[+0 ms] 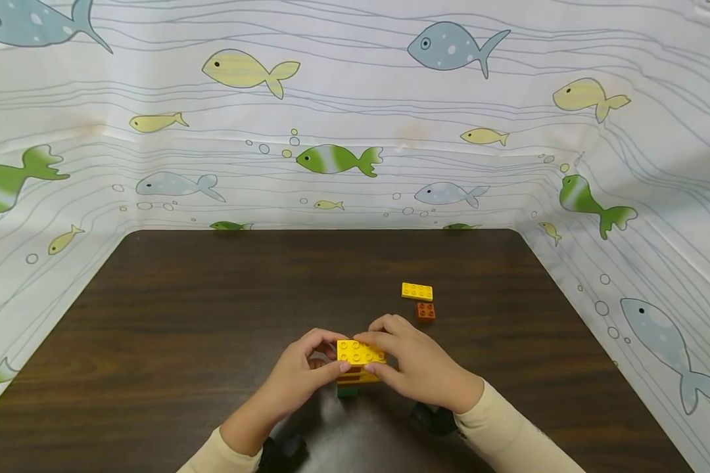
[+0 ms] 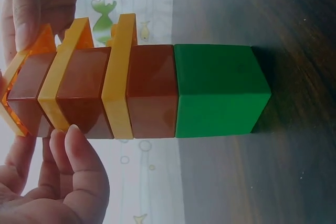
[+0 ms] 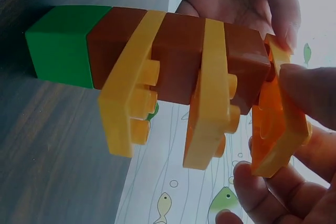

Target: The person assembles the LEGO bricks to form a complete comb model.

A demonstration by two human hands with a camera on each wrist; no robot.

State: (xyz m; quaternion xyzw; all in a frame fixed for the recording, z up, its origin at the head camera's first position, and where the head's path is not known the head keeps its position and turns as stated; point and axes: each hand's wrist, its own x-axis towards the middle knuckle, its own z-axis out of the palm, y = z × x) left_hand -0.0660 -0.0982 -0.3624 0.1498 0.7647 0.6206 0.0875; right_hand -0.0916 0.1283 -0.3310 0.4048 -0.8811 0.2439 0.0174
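Observation:
A tower of toy building bricks stands upright on the table: a green block at the bottom, then brown blocks alternating with thin yellow bricks that jut out to the right. At its top is a yellow brick, slightly tilted, with a gap under its right part in the right wrist view. My right hand pinches this brick between thumb and fingers at its right part. Its left end is held by my left hand, thumb at the front and fingers behind.
Beyond my right hand, a loose yellow brick and a small orange-brown brick lie on the dark wooden table. A fish-patterned white cloth rises behind the table and along both sides.

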